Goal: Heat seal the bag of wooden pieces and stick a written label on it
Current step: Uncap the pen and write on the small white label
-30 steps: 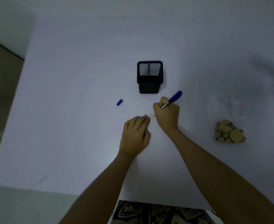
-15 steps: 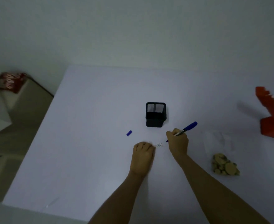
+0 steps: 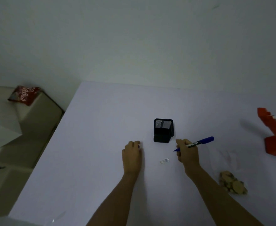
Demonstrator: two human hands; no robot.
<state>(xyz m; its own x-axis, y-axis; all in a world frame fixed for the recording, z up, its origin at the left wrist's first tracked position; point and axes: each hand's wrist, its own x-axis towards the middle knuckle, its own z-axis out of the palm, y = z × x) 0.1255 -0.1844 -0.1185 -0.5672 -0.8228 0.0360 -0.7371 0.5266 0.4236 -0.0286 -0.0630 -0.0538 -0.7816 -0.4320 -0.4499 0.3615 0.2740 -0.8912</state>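
Note:
A small white label (image 3: 164,161) with writing lies on the white table (image 3: 93,160) between my hands. My right hand (image 3: 187,154) grips an uncapped blue marker (image 3: 202,141), tip pointing left, above and to the right of the label. To the label's left, my left hand (image 3: 132,155) lies knuckles up. Its fingertips curl around the marker's blue cap (image 3: 138,146), of which only a sliver shows. The clear bag of wooden pieces (image 3: 231,185) lies at the right, apart from both hands.
A black mesh pen holder (image 3: 163,130) stands just beyond my hands. The red heat sealer (image 3: 274,137) sits at the table's right edge. Left of the table is a beige surface with a red packet (image 3: 24,95) and white paper.
My left hand has let go of the label and moved left onto the blue cap. My right hand has lifted the marker away from the label. The view has tilted up.

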